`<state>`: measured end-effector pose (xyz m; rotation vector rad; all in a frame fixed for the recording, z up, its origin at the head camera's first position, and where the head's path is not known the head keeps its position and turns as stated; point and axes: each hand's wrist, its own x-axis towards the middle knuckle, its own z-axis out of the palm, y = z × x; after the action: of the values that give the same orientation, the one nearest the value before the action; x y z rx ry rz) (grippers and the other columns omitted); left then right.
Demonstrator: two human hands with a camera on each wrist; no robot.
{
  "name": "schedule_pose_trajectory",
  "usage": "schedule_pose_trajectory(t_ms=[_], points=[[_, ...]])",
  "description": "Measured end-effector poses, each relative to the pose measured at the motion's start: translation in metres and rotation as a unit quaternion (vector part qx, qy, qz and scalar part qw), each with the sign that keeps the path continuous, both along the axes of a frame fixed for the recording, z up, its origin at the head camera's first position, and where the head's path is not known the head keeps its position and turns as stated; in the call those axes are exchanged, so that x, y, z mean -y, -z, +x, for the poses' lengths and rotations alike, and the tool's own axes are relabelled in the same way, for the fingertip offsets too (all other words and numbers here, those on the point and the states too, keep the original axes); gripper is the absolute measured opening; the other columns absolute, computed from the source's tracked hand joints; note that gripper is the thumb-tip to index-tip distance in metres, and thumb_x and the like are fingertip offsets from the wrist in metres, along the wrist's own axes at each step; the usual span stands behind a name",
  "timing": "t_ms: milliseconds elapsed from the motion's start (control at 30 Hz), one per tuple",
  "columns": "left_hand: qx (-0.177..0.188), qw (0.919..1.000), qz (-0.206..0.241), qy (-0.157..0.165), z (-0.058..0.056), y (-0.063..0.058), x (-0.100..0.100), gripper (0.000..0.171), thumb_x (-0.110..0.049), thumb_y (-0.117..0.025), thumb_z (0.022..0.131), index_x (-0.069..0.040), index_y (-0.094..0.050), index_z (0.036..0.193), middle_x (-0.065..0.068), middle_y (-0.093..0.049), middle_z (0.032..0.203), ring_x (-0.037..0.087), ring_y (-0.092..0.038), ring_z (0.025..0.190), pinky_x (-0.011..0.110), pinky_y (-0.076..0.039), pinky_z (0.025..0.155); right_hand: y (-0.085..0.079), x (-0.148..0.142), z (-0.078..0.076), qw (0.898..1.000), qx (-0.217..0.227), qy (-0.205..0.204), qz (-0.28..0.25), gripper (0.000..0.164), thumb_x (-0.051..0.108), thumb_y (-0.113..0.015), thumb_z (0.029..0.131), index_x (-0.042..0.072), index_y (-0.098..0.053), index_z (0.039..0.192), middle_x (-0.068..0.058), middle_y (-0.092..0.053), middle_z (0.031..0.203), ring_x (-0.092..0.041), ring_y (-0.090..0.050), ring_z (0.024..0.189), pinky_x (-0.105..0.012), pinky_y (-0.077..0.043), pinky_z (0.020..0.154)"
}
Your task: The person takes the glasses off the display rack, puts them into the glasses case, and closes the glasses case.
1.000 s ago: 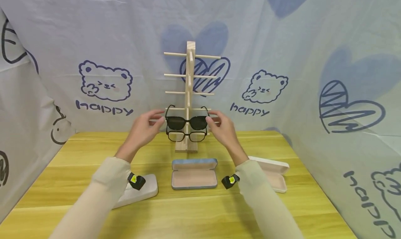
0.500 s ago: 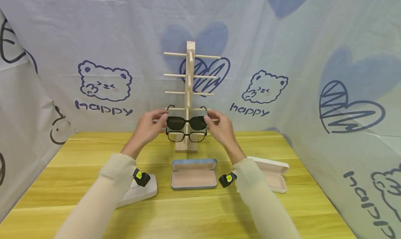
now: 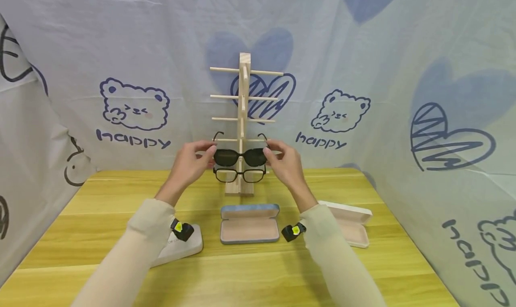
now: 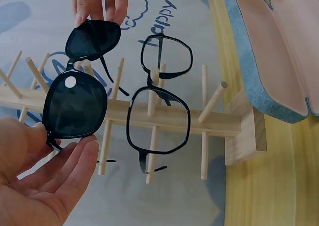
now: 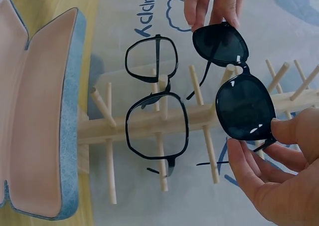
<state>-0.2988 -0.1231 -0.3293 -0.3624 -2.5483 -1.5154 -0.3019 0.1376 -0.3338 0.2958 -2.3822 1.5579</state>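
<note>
Black sunglasses (image 3: 226, 157) are held by both hands at the front of a wooden glasses stand (image 3: 243, 61). My left hand (image 3: 192, 160) pinches one outer corner of the frame between thumb and fingers. The opposite corner is pinched by my right hand (image 3: 285, 161). The temples are unfolded and point back past a crosswise peg (image 4: 104, 151); in the head view their curved tips show above it. Whether the bridge touches the stand's front peg I cannot tell. Just below hang black-framed clear eyeglasses (image 5: 158, 158) on a lower level of the stand.
An open blue glasses case (image 3: 250, 243) with pink lining lies before the stand. A closed white case (image 3: 189, 244) is partly under the left forearm, and an open white case (image 3: 359, 217) is beside the right sleeve. Patterned cloth (image 3: 258, 11) hangs behind the wooden table (image 3: 242, 280).
Both hands have shifted slightly inward, the left hand a little to the right. The sunglasses dipped slightly, then rose again, and their temple tips now stand a bit higher above the peg.
</note>
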Motion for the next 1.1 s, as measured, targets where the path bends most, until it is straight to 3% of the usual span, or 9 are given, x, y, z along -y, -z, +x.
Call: schedule_pose_trajectory(t_ms=[133, 367, 667, 1000, 1100], points=[[-0.013, 0.9998, 0.017, 0.004, 0.006, -0.002, 0.001, 0.040, -0.026, -0.056, 0.108, -0.007, -0.061, 0.142, 0.018, -0.061, 0.145, 0.038, -0.075, 0.102, 0.048, -0.062, 0.092, -0.002, -0.001, 0.004, 1.000, -0.007, -0.010, -0.015, 0.039, 0.020, -0.063, 0.104, 0.002, -0.062, 0.139, -0.019, -0.068, 0.133, -0.043, -0.072, 0.100, -0.032, -0.065, 0.079], [-0.019, 0.9992, 0.034, 0.007, 0.020, -0.004, 0.005, 0.039, -0.030, -0.059, 0.106, -0.010, -0.064, 0.139, 0.014, -0.062, 0.143, 0.038, -0.074, 0.103, 0.045, -0.063, 0.091, -0.001, -0.003, 0.017, 0.998, -0.023, -0.026, -0.047, 0.035, 0.017, -0.064, 0.103, 0.002, -0.065, 0.135, -0.020, -0.067, 0.135, -0.036, -0.072, 0.098, -0.026, -0.064, 0.079], [-0.026, 0.9990, 0.033, 0.014, 0.037, -0.005, 0.008, 0.038, -0.029, -0.061, 0.105, -0.010, -0.066, 0.137, 0.016, -0.064, 0.138, 0.025, -0.076, 0.093, 0.041, -0.064, 0.086, 0.001, -0.005, 0.035, 0.997, -0.032, -0.031, -0.058, 0.033, 0.019, -0.066, 0.102, 0.004, -0.067, 0.132, -0.015, -0.069, 0.132, -0.041, -0.072, 0.097, -0.032, -0.064, 0.083], [-0.034, 0.9981, 0.044, 0.024, 0.058, -0.001, 0.012, 0.036, -0.023, -0.065, 0.103, -0.005, -0.067, 0.134, 0.016, -0.066, 0.131, 0.012, -0.075, 0.090, 0.028, -0.064, 0.082, 0.002, -0.005, 0.050, 0.997, -0.015, -0.026, -0.072, 0.042, 0.020, -0.069, 0.100, 0.003, -0.063, 0.138, -0.019, -0.069, 0.127, -0.021, -0.073, 0.086, -0.024, -0.062, 0.075], [-0.030, 0.9977, 0.054, 0.029, 0.064, 0.002, 0.013, 0.035, -0.021, -0.066, 0.103, -0.005, -0.067, 0.134, 0.017, -0.066, 0.131, 0.007, -0.075, 0.089, 0.023, -0.062, 0.081, 0.002, -0.007, 0.056, 0.998, 0.001, -0.028, -0.061, 0.047, 0.022, -0.069, 0.100, 0.005, -0.060, 0.143, -0.018, -0.067, 0.127, -0.022, -0.074, 0.086, -0.023, -0.061, 0.076]])
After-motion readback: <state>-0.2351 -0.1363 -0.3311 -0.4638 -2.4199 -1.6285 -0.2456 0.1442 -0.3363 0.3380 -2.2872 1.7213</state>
